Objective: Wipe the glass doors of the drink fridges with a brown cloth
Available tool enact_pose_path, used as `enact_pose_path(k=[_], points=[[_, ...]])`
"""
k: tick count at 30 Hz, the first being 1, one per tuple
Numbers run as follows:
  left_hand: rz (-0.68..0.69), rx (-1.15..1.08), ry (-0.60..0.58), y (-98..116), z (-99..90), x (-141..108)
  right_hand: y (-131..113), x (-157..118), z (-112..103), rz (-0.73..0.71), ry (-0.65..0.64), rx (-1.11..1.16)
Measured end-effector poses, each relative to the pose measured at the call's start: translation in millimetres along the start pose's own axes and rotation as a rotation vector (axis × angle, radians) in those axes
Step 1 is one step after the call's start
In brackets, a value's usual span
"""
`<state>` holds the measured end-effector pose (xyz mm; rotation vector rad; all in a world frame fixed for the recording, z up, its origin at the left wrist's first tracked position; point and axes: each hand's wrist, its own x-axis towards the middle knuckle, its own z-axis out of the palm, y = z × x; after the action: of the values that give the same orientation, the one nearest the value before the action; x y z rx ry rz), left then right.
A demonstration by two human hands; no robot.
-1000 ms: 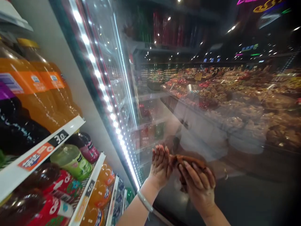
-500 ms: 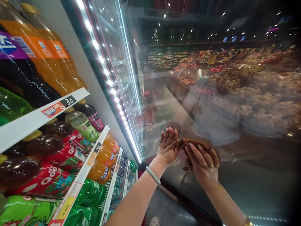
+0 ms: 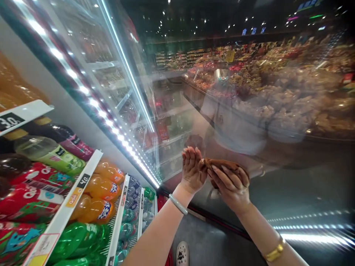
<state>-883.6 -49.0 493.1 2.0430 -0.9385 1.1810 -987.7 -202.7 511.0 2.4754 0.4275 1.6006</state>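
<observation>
Fingers up and palm laid toward the glass door [image 3: 288, 177], my left hand [image 3: 192, 173] is open near the door's lower middle. Its thumb side comes close to the end of a brown cloth [image 3: 226, 162]. Just to the right, my right hand [image 3: 235, 190] presses that bunched cloth against the glass, fingers spread over it. Part of the cloth is hidden under the palm. Reflections of the hands and of a light-coloured garment show faintly in the pane.
Left of the door, cooler shelves hold lying drink bottles: orange soda [image 3: 104, 186], green bottles [image 3: 80, 236] and red-labelled ones [image 3: 30, 199]. A bright LED strip [image 3: 102, 114] runs along the cooler's edge. Below, a shoe [image 3: 182, 254] stands on the grey floor. Store displays reflect in the glass.
The view has turned to the right, so the shelves sit further left and more of the shoe shows. Both hands stay at the glass, the cloth still under my right hand.
</observation>
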Motion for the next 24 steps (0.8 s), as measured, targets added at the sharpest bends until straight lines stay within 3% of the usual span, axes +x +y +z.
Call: enact_pose_path(k=[4,7,9,13,16,18,21,24], points=[[0.003,-0.008,-0.073,23,0.4,3,16,10,-22,0.141,0.097,-0.1],[-0.06,-0.034,-0.054,34,-3.1,5,11,32,-17,0.177,0.215,-0.148],[-0.038,-0.052,-0.044,37,-5.3,4,5,35,-9,0.142,0.215,-0.123],[0.098,-0.11,-0.048,44,-5.2,0,3,1,-9,0.086,0.113,-0.061],[0.131,-0.138,-0.071,57,-3.2,2,16,-33,-31,0.103,0.009,-0.076],[0.181,-0.14,-0.098,70,-2.9,8,28,-42,-48,0.147,-0.009,-0.113],[0.216,-0.151,-0.115,88,-4.5,22,43,-26,-63,0.243,0.147,-0.208],[0.198,-0.193,-0.093,97,-5.6,29,41,3,-59,0.351,0.289,-0.265]])
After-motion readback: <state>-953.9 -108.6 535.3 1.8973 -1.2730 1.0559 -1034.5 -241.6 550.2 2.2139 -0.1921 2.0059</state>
